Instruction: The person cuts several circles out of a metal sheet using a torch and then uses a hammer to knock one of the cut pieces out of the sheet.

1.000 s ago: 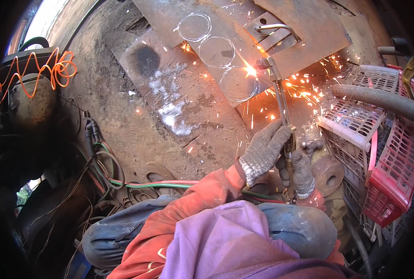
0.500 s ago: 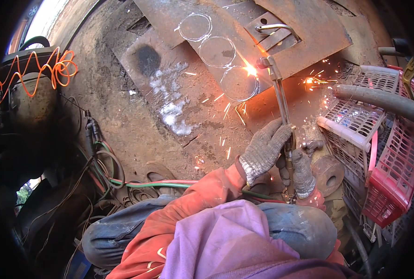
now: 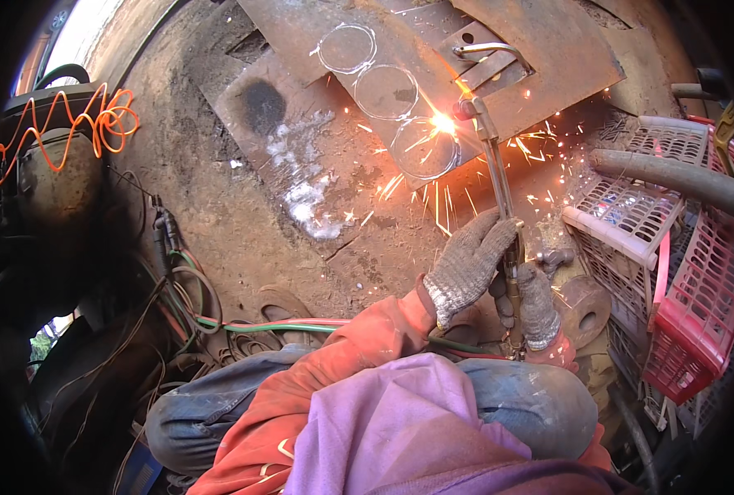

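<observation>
A gas cutting torch [image 3: 500, 177] runs away from me, its head over a rusty steel plate [image 3: 540, 107]. Bright flame and sparks burst from the plate beside the torch head, at the edge of the nearest of three chalk circles [image 3: 386, 91]. My left hand [image 3: 470, 260], in a grey knit glove, lies against the torch tube with its fingers closed round it. Lower on the torch body, my gloved right hand [image 3: 538, 305] is wrapped about the handle; some of its fingers are hidden. Red and green hoses [image 3: 288, 327] trail off left from the torch's near end.
Plastic baskets [image 3: 697, 322] and a thick pipe [image 3: 668, 175] crowd the right side. Near my right hand lies a round metal piece with a hole [image 3: 583, 312]. A bent metal handle [image 3: 495, 49] rests on the plate. An orange coiled hose [image 3: 111, 124] hangs at the left.
The sparks have spread wider, with more of them flying toward me and to the right. The torch head has shifted very slightly; both hands keep their grip.
</observation>
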